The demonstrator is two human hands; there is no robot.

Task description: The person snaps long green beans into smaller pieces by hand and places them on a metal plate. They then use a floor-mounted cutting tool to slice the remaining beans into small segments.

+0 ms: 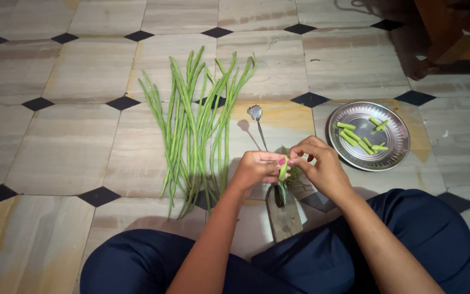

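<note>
My left hand [257,167] and my right hand [319,163] meet over the floor, both pinching one short green bean piece [283,171] between their fingertips. Just below them stands an upright floor cutter: a wooden base [285,218] with a curved blade [258,122] rising away from me. To the left lies a bunch of long green beans [197,128] spread on the tiles. To the right sits a round steel plate [393,149] holding several cut bean pieces [361,137].
I sit cross-legged in dark blue trousers [425,234] on a tiled floor [66,147] with black diamond insets. A dark wooden furniture leg [436,32] stands at the top right. A small heap of bean trimmings [295,177] lies under my hands.
</note>
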